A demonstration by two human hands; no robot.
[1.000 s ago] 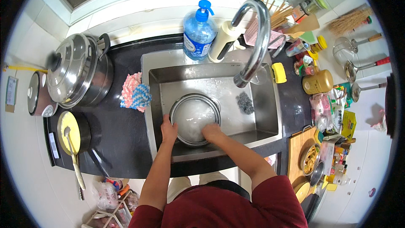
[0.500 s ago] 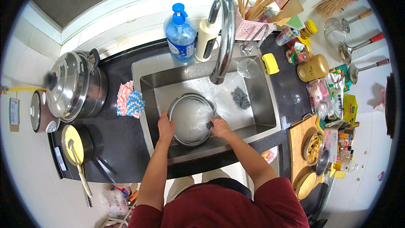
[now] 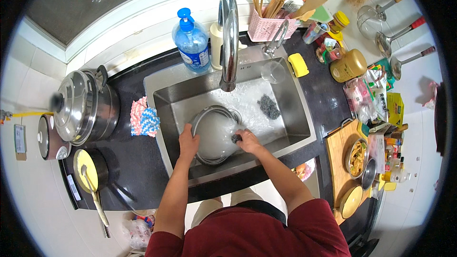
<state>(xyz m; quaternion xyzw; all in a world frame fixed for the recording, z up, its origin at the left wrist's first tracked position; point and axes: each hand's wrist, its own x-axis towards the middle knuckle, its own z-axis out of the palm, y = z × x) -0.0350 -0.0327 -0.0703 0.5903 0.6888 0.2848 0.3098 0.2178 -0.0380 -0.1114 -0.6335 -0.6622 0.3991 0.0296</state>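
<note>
Fingers (image 3: 186,132) of the L hand (image 3: 188,143) curl over the near-left rim of a round metal pan (image 3: 215,134), thumb side gripping it steady; fingers (image 3: 243,136) of the R hand (image 3: 248,141) are pinched shut on a small dark scrubber (image 3: 236,138) pressed to the pan's inside, right of centre. Going L to R: a rice cooker (image 3: 49,138) at the far left, a big lidded steel pot (image 3: 78,106) beside it, a small black pan w/ yellow contents and a ladle (image 3: 89,177) nearer the person, then a pink-and-blue cloth (image 3: 144,117) on the dark counter just left of the sink (image 3: 304,114). Pan sits tilted in the sink's near-left part, under and a bit left of the tall tap (image 3: 229,38). Water looks to be running, w/ foam or splash across the sink floor, though I can't tell for sure. Behind the sink stand a blue soap bottle (image 3: 192,42) and a pink basket (image 3: 266,27) of chopsticks. A second dark scourer (image 3: 269,106) lies loose on the sink floor, apart from the pan; a clear glass (image 3: 273,72) sits at the far-right corner, a yellow sponge (image 3: 299,64) on the rim beside it. Further right: gold tin (image 3: 349,66), cutting board (image 3: 337,148) w/ a bowl of food (image 3: 357,157). As for progress, I'd judge the scrub is midway: pan inside is wet and sudsy, not rinsed yet, and the outside, glass and other pots look untouched.
</note>
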